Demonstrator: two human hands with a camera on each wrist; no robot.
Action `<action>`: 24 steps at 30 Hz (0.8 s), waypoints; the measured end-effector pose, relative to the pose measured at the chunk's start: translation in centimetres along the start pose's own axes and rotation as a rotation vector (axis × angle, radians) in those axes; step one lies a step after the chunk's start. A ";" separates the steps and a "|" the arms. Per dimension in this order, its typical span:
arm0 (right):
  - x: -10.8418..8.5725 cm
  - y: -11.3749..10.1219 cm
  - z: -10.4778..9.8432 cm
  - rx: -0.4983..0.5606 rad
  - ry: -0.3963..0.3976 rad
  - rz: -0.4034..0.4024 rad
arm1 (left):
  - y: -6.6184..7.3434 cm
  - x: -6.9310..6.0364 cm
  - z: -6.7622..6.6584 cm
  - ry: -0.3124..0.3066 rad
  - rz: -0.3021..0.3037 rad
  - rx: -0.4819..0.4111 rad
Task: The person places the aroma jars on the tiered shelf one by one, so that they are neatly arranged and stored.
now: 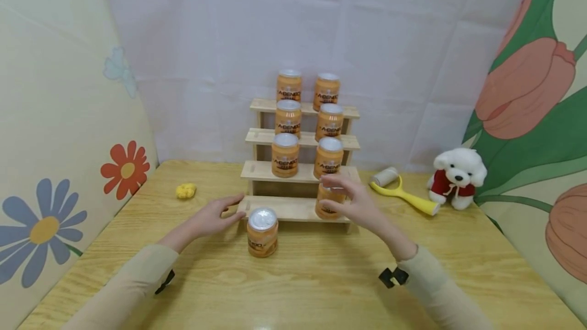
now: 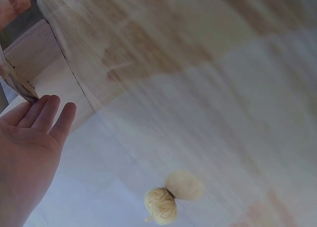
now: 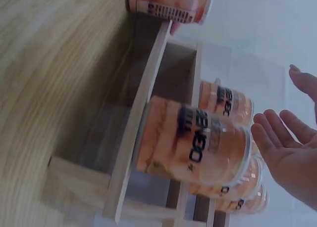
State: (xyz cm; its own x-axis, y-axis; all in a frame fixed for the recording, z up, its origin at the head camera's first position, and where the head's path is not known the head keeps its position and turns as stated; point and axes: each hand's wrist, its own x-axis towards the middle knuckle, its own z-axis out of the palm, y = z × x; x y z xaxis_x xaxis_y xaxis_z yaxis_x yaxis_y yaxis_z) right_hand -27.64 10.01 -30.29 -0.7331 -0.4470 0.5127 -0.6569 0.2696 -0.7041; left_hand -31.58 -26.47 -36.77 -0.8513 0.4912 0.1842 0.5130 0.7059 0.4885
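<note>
A stepped wooden rack (image 1: 284,209) bears orange cans with silver lids, two on each of the upper three steps. At the right of its lowest step stands another can (image 1: 327,195). My right hand (image 1: 359,207) is beside that can, thumb and fingers spread; the right wrist view shows the fingers (image 3: 280,130) apart from the can's lid. One more can (image 1: 262,236) stands upright on the table, in front of the rack's left side. My left hand (image 1: 212,218) is at the rack's left end, its fingertips (image 2: 51,99) seeming to touch the wood, holding nothing.
A yellow peeler-shaped tool with a grey roller (image 1: 405,195) lies right of the rack. Beside it sits a white plush dog (image 1: 458,174) in red. A small yellow lump (image 1: 185,191) lies on the wooden table (image 1: 293,289) at left. Behind hangs a white cloth (image 1: 220,65).
</note>
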 end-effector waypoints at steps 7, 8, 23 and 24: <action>0.4 -0.4 2.6 -0.005 -0.072 0.065 | -0.1 0.0 0.0 0.004 0.000 0.006; 0.5 -0.4 3.0 -0.013 -0.081 0.056 | -0.1 0.0 0.0 0.004 0.001 0.005; 2.9 -1.5 7.8 -0.037 -0.206 0.056 | -0.2 0.1 0.1 0.013 0.010 -0.001; 3.0 -1.5 8.1 -0.047 -0.215 0.064 | -0.1 0.1 0.1 0.012 0.012 0.000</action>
State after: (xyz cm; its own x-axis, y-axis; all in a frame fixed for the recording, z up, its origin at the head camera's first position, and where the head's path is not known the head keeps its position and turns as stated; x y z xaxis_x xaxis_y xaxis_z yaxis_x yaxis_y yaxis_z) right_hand -27.44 1.33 -31.69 -0.7226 -0.5975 0.3476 -0.6210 0.3403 -0.7061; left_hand -31.73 -26.47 -36.86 -0.8465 0.4935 0.1999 0.5230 0.7002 0.4861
